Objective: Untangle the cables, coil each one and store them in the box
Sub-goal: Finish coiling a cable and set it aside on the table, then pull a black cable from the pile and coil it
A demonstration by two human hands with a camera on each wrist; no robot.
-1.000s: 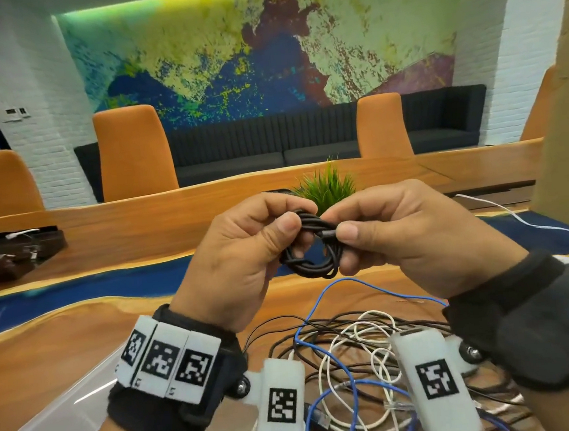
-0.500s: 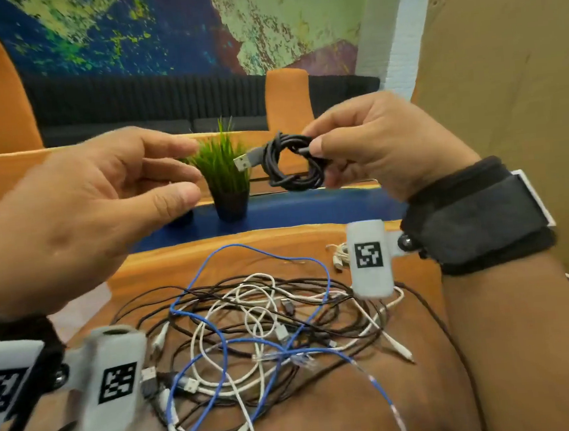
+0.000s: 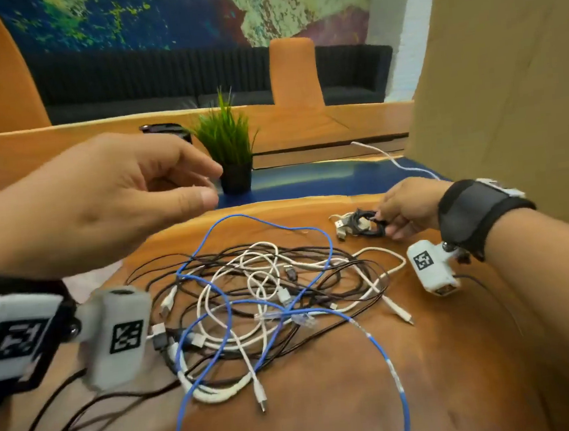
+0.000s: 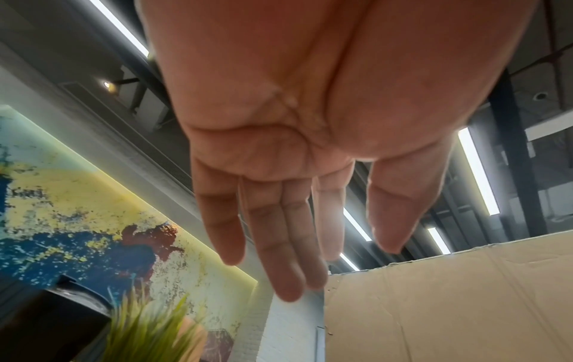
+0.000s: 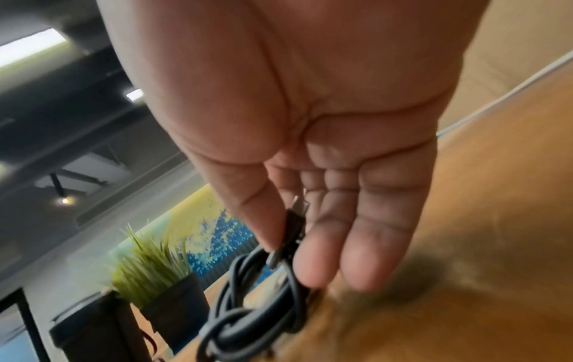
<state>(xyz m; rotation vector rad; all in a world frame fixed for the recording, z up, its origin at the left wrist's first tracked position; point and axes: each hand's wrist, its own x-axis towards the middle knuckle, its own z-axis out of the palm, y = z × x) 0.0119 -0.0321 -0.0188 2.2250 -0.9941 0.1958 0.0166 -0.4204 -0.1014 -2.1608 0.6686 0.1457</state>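
So 1 black cable (image 3: 368, 224) is coiled, and the right hand (image 3: 408, 209) pinches it down at the table (image 3: 327, 400) next to a small white coil (image 3: 343, 219). The left hand (image 3: 103, 200) hangs loose and empty. The big tangle (image 3: 266, 299) looks untouched, and nothing I can see is boxed.

My left grip (image 4: 297, 151) hangs slack and empty, fingers (image 4: 279, 245) loosely straight; a cardboard wall (image 4: 449, 306) stands beyond them, a green plant (image 4: 148, 325) below.
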